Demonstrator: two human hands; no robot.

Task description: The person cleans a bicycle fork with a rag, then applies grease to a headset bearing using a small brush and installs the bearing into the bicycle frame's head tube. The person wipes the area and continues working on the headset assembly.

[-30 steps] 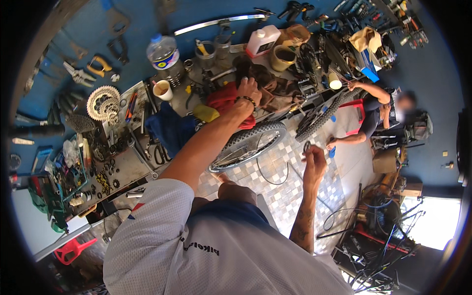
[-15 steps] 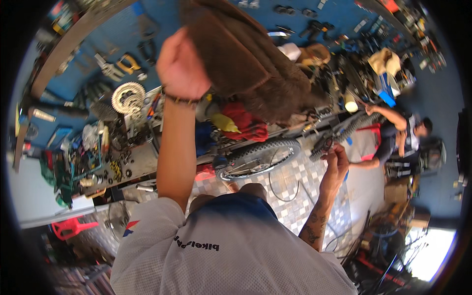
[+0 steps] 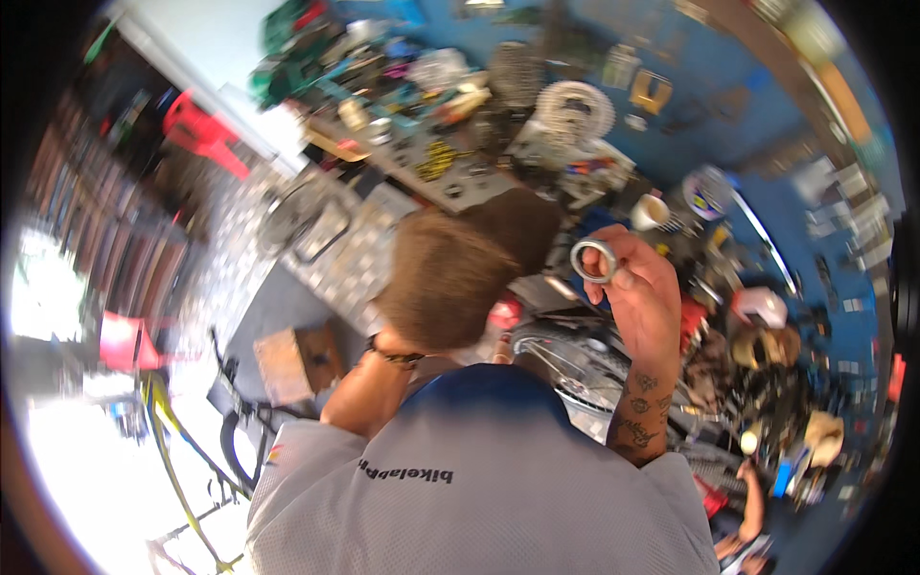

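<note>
A brown cloth (image 3: 450, 273) hangs bunched over my left hand (image 3: 390, 343), hiding its fingers; only the hand's edge and the wrist with a dark bracelet show. The cloth is held up in front of my body. To the right of it, my right hand (image 3: 640, 278) is raised with thumb and fingers closed on a silvery metal ring (image 3: 594, 261), which looks like a bearing or a bicycle cup. The ring's open middle faces me. Beneath the two hands, a bicycle wheel (image 3: 565, 364) with a black tyre is partly covered by my right arm.
Ahead stands a cluttered workbench (image 3: 383, 158) with a chainring (image 3: 575, 113), a white cup (image 3: 650, 213) and loose parts. Tools hang on the blue wall. At left are a red chair (image 3: 201, 134), a cardboard box (image 3: 287, 364) and a bicycle (image 3: 240, 431). Another person's arm (image 3: 752, 498) shows at lower right.
The view has swung left. My left hand has come down with the brown cloth, from high up to near my body. My right hand has risen, and the ring now shows plainly.
</note>
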